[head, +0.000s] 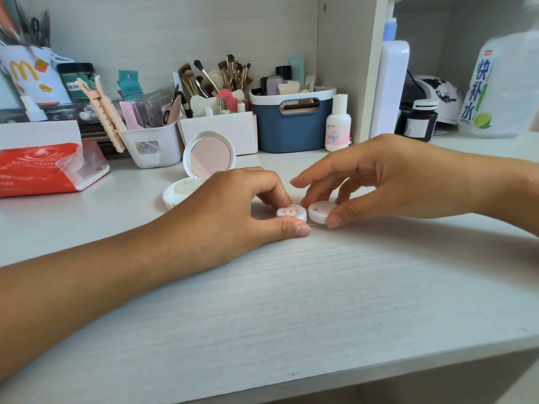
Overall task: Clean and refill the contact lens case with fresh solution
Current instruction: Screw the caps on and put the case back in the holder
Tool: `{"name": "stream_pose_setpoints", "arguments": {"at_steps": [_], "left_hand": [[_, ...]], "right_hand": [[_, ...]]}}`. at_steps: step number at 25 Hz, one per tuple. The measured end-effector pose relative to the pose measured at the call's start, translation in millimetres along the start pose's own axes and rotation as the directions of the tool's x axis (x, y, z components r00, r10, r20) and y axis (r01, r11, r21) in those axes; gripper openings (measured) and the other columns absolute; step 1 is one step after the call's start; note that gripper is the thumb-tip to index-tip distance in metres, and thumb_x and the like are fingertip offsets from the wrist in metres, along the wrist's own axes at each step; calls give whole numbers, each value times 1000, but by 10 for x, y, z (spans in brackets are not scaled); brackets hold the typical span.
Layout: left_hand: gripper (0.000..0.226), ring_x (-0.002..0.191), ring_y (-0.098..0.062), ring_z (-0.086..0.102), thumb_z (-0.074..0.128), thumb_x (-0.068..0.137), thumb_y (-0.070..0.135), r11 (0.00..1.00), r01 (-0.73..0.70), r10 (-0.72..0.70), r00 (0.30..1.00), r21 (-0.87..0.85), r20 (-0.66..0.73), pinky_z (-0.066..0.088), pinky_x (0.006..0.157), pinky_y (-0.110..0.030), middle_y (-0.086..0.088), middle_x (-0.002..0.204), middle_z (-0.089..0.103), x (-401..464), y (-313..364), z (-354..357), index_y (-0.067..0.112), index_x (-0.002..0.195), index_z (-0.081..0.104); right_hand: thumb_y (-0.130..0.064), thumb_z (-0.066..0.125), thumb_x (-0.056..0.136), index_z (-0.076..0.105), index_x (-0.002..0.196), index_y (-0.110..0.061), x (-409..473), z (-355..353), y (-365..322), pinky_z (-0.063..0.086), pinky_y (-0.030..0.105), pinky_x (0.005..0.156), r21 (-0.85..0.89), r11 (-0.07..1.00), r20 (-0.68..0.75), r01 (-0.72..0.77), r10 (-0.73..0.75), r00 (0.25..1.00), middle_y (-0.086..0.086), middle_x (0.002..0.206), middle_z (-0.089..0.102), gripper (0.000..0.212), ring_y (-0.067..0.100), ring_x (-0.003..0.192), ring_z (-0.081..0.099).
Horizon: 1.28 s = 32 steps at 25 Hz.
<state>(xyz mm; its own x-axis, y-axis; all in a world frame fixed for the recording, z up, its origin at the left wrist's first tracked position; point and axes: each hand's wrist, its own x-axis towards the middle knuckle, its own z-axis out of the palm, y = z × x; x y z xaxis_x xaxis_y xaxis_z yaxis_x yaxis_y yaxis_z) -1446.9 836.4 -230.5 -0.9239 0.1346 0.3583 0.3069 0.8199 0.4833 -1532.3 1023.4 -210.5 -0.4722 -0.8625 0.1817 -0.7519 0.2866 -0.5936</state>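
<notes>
The contact lens case (304, 213) lies flat on the white desk (291, 287), about midway between the left and right edges and nearer the back wall than the front edge, its long axis running left to right with both round caps on. The left hand (233, 205) pinches the flower-printed left cap (291, 212) between thumb and curled fingers, while the right hand (388, 179) has thumb and a finger set around the plain pink right cap (320, 212), its forefinger held out straight above. Each hand sits directly at its own cap, so unscrewing looks like the likely next step, and behind them stand the open compact mirror (208, 154) and a small pink-labelled bottle (337, 123) by the blue basket (291, 126).
</notes>
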Motion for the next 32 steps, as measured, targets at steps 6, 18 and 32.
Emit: {"name": "stream_pose_setpoints", "arguments": {"at_steps": [6, 18, 32], "left_hand": [[38, 85, 14, 52, 64, 56, 55, 1000, 7, -8, 1000, -17, -10, 37, 72, -1, 16, 84, 67, 3, -3, -2, 26, 79, 68], [22, 49, 4, 47, 78, 67, 28, 989, 64, -58, 997, -132, 48, 32, 47, -4, 10, 62, 55, 43, -18, -10, 14, 82, 70], [42, 91, 14, 47, 56, 85, 36, 982, 35, -33, 999, 184, -11, 35, 75, -3, 17, 103, 53, 128, -458, -716, 33, 127, 50]], "right_hand": [[-32, 71, 58, 61, 110, -29, -6, 6, 3, 52, 19, 84, -4, 1000, -41, -3, 2, 999, -10, 96, 71, 53, 2, 89, 66], [-45, 65, 56, 54, 109, -29, -10, 83, -29, 49, 16, 82, -78, 995, -103, -54, 45, 994, -13, 88, 70, 57, -1, 81, 63], [-30, 70, 68, 65, 92, -25, 43, 103, -57, 47, 7, 75, -16, 1000, -96, -10, 8, 995, -14, 88, 70, 25, -2, 80, 64]]}}
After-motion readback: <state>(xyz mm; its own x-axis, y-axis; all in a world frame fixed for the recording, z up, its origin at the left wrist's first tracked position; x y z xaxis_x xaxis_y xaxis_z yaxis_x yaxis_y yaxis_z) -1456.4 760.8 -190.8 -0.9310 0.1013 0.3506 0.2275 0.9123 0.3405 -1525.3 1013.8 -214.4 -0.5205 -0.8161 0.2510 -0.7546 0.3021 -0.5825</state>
